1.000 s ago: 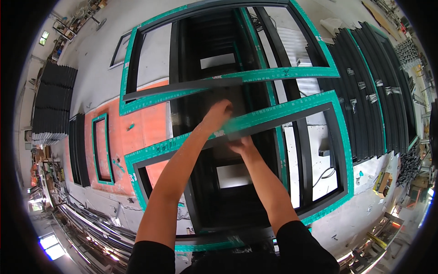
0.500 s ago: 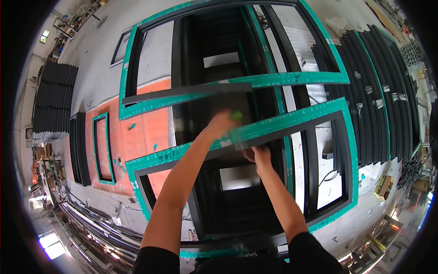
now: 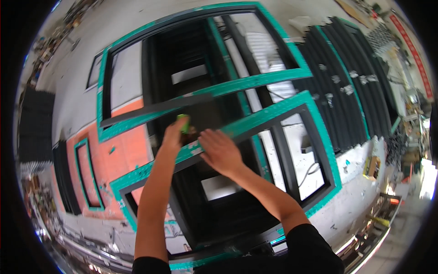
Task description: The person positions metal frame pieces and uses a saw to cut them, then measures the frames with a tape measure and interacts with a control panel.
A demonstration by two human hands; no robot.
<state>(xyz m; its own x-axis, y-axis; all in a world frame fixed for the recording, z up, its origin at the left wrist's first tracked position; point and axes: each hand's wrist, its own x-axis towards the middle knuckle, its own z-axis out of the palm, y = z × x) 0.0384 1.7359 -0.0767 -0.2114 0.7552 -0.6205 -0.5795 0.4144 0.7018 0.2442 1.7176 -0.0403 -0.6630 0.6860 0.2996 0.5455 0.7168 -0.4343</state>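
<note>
At the near green-edged black frame (image 3: 269,115), left hand (image 3: 174,132) grasps a small green object (image 3: 184,122). Right hand (image 3: 222,151) lies flat across the frame, fingers outstretched.

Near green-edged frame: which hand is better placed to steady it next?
Probably the right hand: it lies open over the near frame's upper bar, while the left hand appears occupied, gripping a small bright green object.

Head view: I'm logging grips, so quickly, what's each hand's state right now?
Left hand: closed on a small green object, too blurred to identify.
Right hand: open, fingers over the green-faced frame.
</note>
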